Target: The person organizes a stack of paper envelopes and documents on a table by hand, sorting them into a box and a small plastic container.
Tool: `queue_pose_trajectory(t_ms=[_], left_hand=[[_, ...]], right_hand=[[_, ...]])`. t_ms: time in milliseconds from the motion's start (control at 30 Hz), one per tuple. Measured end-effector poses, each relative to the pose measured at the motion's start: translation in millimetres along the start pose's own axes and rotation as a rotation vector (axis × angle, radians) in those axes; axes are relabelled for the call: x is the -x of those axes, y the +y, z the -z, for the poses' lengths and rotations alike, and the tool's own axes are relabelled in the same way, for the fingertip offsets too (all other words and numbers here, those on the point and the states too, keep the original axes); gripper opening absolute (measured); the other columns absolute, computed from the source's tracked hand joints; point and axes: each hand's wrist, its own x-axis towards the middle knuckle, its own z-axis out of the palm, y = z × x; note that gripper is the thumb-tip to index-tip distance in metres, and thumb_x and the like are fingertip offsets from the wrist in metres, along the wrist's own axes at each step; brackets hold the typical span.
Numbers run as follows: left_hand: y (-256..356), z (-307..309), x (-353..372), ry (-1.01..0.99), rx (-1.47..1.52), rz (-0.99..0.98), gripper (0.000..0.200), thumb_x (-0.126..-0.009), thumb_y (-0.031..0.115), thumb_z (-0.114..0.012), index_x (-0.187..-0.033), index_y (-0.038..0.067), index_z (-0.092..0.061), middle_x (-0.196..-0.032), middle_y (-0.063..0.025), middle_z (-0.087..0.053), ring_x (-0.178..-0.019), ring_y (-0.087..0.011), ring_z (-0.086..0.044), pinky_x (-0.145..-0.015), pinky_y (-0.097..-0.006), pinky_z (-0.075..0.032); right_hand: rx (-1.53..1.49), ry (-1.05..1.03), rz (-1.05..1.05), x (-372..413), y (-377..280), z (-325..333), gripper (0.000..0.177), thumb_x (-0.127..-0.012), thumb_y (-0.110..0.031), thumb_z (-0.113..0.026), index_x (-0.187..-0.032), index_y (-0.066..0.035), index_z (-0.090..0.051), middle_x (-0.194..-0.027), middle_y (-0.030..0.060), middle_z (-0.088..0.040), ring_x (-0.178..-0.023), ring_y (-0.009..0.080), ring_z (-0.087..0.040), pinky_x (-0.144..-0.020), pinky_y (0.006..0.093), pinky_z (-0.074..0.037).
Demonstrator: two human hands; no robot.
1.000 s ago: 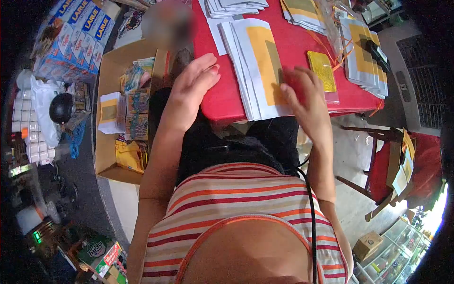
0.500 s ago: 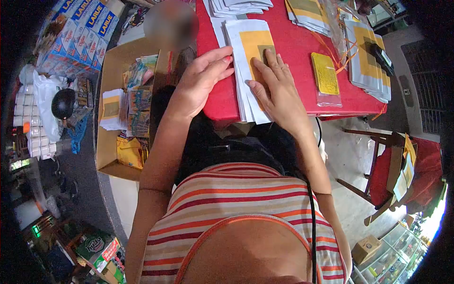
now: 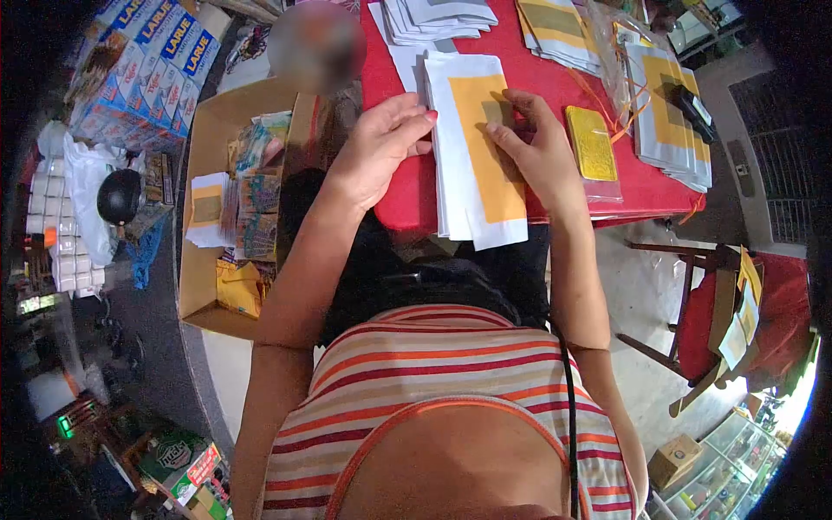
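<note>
White paper stack (image 3: 477, 195) lies between the open left hand (image 3: 381, 149) and right hand (image 3: 544, 156), fingertips touching its edges.

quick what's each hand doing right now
left hand: open, fingers touching the left edge of the paper stack, holding nothing.
right hand: open, lying on top of the same stack.

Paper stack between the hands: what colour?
The paper stack is white with an orange-yellow centre panel; head view.

Blurred patch (image 3: 316, 43) at top; far paper stack (image 3: 438, 13) cut by edge; right hand (image 3: 542, 156) hides part of sheet (image 3: 481, 204).
</note>
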Motion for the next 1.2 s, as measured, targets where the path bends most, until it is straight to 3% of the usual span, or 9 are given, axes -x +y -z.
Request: queue_pose_trajectory(t_ms=[67,200,333,533,633,800,900,1133,1200], left_hand=[[-3,0,2,-0.056,-0.015,-0.059,0.041,-0.095,0.014,-0.061,-0.130,-0.004,-0.051,-0.113,-0.0092,-0.065,-0.099,-0.0140,-0.061,-0.089,-0.0289,-0.048],[-9,-4,2,-0.055,-0.006,-0.142,0.037,-0.095,0.013,-0.062,-0.127,-0.003,-0.055,-0.109,-0.0075,-0.066,-0.096,-0.0114,-0.060,-0.089,-0.0274,-0.047],[-13,-23,6,0.105,-0.210,-0.299,0.042,-0.097,0.012,-0.059,-0.134,-0.004,-0.047,-0.124,-0.0110,-0.057,-0.110,-0.0154,-0.055,-0.098,-0.0314,-0.043],[-9,-42,13,0.069,-0.026,-0.422,0.055,-0.100,0.012,-0.055,-0.145,0.000,-0.026,-0.138,-0.0139,-0.048,-0.125,-0.0176,-0.047,-0.106,-0.0329,-0.038],[3,-38,8,0.049,-0.141,-0.521,0.048,-0.100,0.010,-0.053,-0.141,0.000,-0.029,-0.132,-0.0143,-0.051,-0.120,-0.0175,-0.050,-0.102,-0.0336,-0.040],[38,-35,11,-0.013,-0.374,-0.655,0.036,-0.101,0.011,-0.051,-0.132,-0.001,-0.035,-0.122,-0.0164,-0.057,-0.110,-0.0186,-0.055,-0.093,-0.0341,-0.044],[42,-35,16,-0.018,-0.537,-0.833,0.038,-0.101,0.014,-0.052,-0.131,-0.002,-0.035,-0.120,-0.0194,-0.055,-0.111,-0.0252,-0.056,-0.094,-0.0358,-0.044],[22,-26,18,0.002,-0.522,-0.760,0.042,-0.101,0.017,-0.052,-0.134,-0.001,-0.034,-0.125,-0.0202,-0.053,-0.116,-0.0261,-0.055,-0.096,-0.0372,-0.044],[24,-25,18,-0.007,-0.545,-0.750,0.042,-0.102,0.018,-0.052,-0.134,-0.001,-0.034,-0.124,-0.0199,-0.054,-0.115,-0.0260,-0.056,-0.096,-0.0374,-0.044]], right_hand=[[-0.027,0.004,0.089,1,4,-4,0.042,-0.090,-0.010,-0.067,-0.126,0.004,-0.051,-0.109,0.0136,-0.065,-0.098,0.0170,-0.062,-0.086,0.0309,-0.050],[-0.155,0.042,0.229,5,10,-13,0.037,-0.094,-0.002,-0.059,-0.130,-0.001,-0.049,-0.119,0.0108,-0.061,-0.101,0.0151,-0.060,-0.086,0.0276,-0.049],[-0.387,0.046,0.169,14,-4,-20,0.045,-0.094,0.006,-0.055,-0.136,-0.006,-0.043,-0.124,0.0105,-0.058,-0.106,0.0152,-0.059,-0.086,0.0265,-0.050],[-0.417,0.152,0.312,11,-17,-29,0.054,-0.090,0.006,-0.062,-0.138,-0.004,-0.039,-0.124,0.0118,-0.056,-0.110,0.0183,-0.059,-0.090,0.0301,-0.052],[-0.374,0.145,0.321,6,-23,-28,0.060,-0.088,0.005,-0.065,-0.140,-0.002,-0.035,-0.130,0.0150,-0.052,-0.112,0.0206,-0.059,-0.092,0.0310,-0.051],[-0.434,0.149,0.610,0,-57,-15,0.069,-0.085,0.006,-0.069,-0.141,-0.001,-0.030,-0.129,0.0143,-0.051,-0.119,0.0224,-0.055,-0.101,0.0346,-0.046],[-0.400,0.069,0.563,5,-64,-7,0.069,-0.084,0.005,-0.071,-0.140,-0.001,-0.031,-0.127,0.0123,-0.052,-0.121,0.0212,-0.052,-0.103,0.0354,-0.044],[-0.312,-0.039,0.534,3,-59,-7,0.072,-0.083,-0.001,-0.074,-0.141,-0.001,-0.031,-0.131,0.0125,-0.049,-0.122,0.0206,-0.051,-0.103,0.0354,-0.043],[-0.337,0.075,0.765,-2,-76,-4,0.077,-0.082,0.001,-0.074,-0.144,-0.002,-0.028,-0.135,0.0132,-0.046,-0.122,0.0212,-0.052,-0.102,0.0352,-0.044]])
